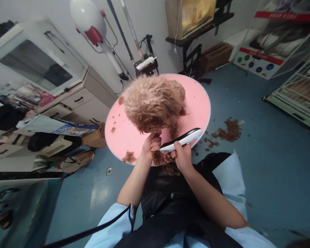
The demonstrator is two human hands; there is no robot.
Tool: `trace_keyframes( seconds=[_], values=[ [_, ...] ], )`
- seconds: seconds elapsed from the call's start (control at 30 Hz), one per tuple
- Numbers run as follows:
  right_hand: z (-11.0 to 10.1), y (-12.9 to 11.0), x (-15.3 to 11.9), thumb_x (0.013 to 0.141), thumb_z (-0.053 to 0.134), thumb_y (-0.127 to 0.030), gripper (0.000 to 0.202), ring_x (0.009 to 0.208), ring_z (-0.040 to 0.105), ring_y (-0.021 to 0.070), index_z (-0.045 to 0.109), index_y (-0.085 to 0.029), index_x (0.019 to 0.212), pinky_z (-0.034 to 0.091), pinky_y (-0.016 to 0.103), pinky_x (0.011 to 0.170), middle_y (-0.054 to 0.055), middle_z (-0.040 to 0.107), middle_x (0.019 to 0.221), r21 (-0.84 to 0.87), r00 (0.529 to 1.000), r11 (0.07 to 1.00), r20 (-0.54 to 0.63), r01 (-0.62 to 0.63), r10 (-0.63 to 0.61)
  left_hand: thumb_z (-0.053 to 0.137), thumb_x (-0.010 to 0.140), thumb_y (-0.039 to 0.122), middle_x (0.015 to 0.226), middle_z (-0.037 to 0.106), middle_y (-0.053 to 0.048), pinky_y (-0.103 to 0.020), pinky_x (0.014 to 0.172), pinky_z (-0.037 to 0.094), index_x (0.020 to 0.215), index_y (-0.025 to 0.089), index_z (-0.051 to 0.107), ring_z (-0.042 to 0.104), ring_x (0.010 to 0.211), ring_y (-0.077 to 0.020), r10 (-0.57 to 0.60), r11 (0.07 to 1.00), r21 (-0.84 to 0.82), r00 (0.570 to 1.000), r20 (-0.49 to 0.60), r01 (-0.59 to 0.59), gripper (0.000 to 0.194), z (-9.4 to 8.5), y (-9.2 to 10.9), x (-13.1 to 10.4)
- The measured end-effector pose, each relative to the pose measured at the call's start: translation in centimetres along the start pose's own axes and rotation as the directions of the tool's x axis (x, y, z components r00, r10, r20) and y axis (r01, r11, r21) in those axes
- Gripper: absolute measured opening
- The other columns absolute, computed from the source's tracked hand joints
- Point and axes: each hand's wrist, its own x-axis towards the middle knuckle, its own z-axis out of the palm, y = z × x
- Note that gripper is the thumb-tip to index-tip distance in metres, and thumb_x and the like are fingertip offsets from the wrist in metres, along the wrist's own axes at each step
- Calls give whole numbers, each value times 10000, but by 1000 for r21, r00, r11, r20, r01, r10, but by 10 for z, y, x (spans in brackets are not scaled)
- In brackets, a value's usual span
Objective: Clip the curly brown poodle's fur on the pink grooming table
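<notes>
Desk: round and pink, carrying the dog and loose tufts of cut fur just beyond both grips.
Dog: curly and tan, standing on the desk directly beyond the left grip, rear toward the person.
Fur on floor: brown clumps, off to the right of the right grip.
Clipper: white and dark, clamped in the right hand; its tip points toward the left grip.
Left hand: grip closed around the dog's hind leg, just beside the clipper tip.
</notes>
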Motion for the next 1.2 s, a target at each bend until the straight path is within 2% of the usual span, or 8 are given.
trace_keyframes(
  seconds=[0.23, 0.33, 0.47, 0.53, 0.6, 0.8, 0.93, 1.2],
  values=[
    [1, -8, -15, 764, 605, -329, 299, 361, 411, 85, 431, -223, 545, 351, 219, 375, -59, 455, 390, -151, 997, 988, 75, 29, -18, 363, 986, 260, 489, 267, 95, -99, 281, 124, 880, 152, 558, 186, 292, -12, 1, 998, 55, 1000, -12, 0, 247, 1, -1, 3],
    [-7, -10, -17, 719, 646, -296, 186, 367, 433, 93, 503, -207, 639, 357, 218, 388, -70, 478, 404, -188, 978, 982, 201, -12, 50, 449, 941, 240, 471, 310, 93, -120, 303, 180, 841, 135, 579, 250, 309, -27, 29, 962, 271, 998, -54, -13, 195, -1, 0, 4],
    [-29, -5, -16, 739, 672, -340, 207, 387, 460, 105, 570, -192, 842, 350, 220, 406, -67, 539, 460, -156, 944, 985, 309, -69, 115, 633, 765, 108, 501, 551, 9, -142, 398, 333, 681, 123, 611, 496, 427, -74, 256, 526, 848, 964, -77, -72, 88, 0, 13, 0],
    [-39, -1, -17, 745, 687, -386, 282, 416, 498, 117, 554, -211, 921, 375, 231, 428, -48, 608, 543, -73, 961, 995, 261, -74, 91, 642, 698, 30, 454, 569, 0, -146, 378, 305, 579, 137, 570, 506, 400, -84, 301, 260, 964, 953, -33, -49, 175, 6, 25, -4],
    [-44, 3, -18, 726, 715, -415, 344, 427, 511, 120, 534, -228, 950, 383, 241, 434, -29, 658, 629, -8, 975, 996, 207, -83, 83, 618, 671, -16, 379, 535, 19, -154, 328, 247, 579, 158, 543, 472, 322, -92, 258, 177, 984, 966, -30, -17, 211, 15, 37, -7],
    [-32, 9, -36, 718, 737, -405, 312, 472, 488, 108, 566, -223, 905, 409, 248, 469, -11, 661, 682, 68, 987, 994, 138, -87, 77, 540, 655, -71, 416, 596, -10, -147, 268, 270, 762, 187, 488, 521, 271, -161, 60, 248, 966, 994, -88, 71, 284, 32, 46, -5],
    [-21, 11, -47, 688, 770, -365, 319, 561, 551, 102, 565, -221, 886, 497, 263, 584, 5, 690, 824, 149, 978, 972, 124, -184, 166, 529, 754, 44, 488, 595, -11, -191, 300, 388, 755, 191, 452, 555, 319, -162, 158, 265, 964, 985, -68, 24, 166, 33, 39, -3],
    [-28, -19, 3, 664, 756, -321, 320, 494, 505, 74, 566, -217, 900, 489, 252, 518, 1, 694, 842, 270, 994, 962, -90, -33, 59, 546, 799, 211, 472, 428, 109, -168, 235, 233, 818, 216, 424, 313, 231, -65, 130, 438, 889, 988, 84, -133, 124, 22, 23, -4]
  ],
)
